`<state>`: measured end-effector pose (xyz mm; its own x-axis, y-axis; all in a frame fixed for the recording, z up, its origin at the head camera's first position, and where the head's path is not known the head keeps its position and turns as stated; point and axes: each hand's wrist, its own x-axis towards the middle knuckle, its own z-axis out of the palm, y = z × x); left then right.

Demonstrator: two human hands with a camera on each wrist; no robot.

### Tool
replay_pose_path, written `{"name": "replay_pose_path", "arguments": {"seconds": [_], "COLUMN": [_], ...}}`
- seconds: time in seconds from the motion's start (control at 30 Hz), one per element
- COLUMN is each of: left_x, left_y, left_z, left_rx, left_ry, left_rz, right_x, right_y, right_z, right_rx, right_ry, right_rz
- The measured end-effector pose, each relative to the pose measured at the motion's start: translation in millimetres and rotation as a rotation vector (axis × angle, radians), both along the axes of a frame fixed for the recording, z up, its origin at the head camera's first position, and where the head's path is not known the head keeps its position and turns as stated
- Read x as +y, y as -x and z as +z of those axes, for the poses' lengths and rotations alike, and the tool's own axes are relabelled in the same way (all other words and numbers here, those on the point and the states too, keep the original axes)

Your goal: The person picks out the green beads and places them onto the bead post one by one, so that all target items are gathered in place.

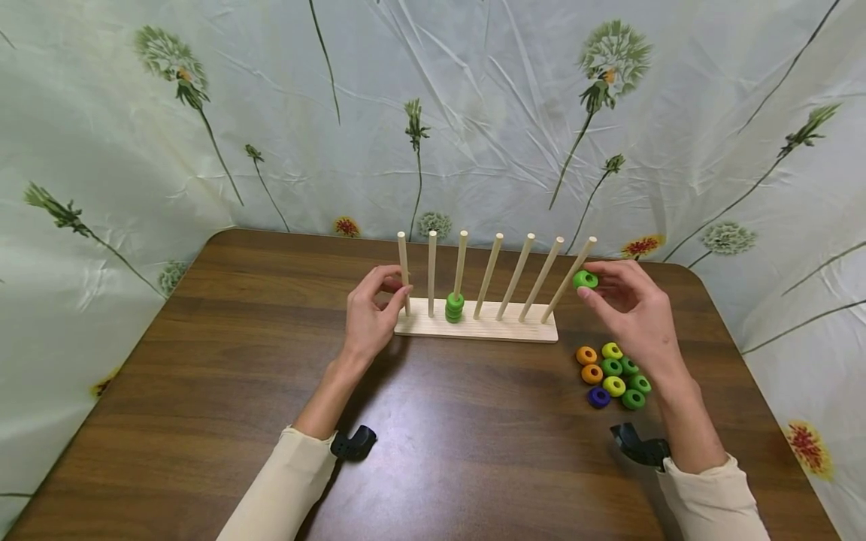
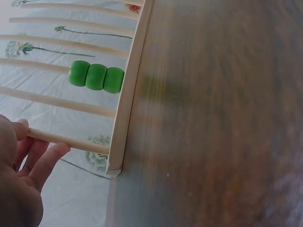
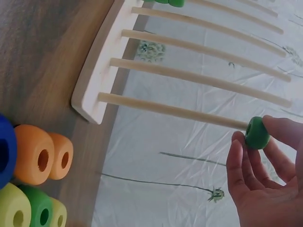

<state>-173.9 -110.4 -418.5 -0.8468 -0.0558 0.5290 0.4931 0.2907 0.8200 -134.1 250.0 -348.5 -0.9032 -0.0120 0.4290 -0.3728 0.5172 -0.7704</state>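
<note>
Table (image 1: 473, 443): one. Wooden board (image 1: 476, 331) near table's far edge: one, with seven pegs (image 1: 488, 276). Rings in view: thirteen. Three green rings (image 1: 455, 308) on third peg from board's left end. One green ring (image 1: 585, 280) in right hand (image 1: 639, 315). Nine loose toward table's right edge: four green (image 1: 634, 399), two yellow (image 1: 612, 351), two orange (image 1: 591, 374), one blue (image 1: 598, 397). Hands: two, right plus left hand (image 1: 370, 312).

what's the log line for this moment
left hand: grips leftmost peg | right hand: pinches green bead | third peg from left: three green beads
</note>
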Motion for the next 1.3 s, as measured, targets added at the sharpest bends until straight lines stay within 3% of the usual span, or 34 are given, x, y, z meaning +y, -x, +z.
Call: {"name": "replay_pose_path", "arguments": {"seconds": [1.3], "left_x": [-0.3], "left_y": [0.8], "left_z": [-1.8], "left_rx": [-0.019], "left_ry": [0.004], "left_rz": [0.005], "right_x": [-28.8], "right_y": [-1.5], "right_z": [11.5], "right_rx": [0.147], "right_ry": [-0.023], "right_rz": [0.157]}}
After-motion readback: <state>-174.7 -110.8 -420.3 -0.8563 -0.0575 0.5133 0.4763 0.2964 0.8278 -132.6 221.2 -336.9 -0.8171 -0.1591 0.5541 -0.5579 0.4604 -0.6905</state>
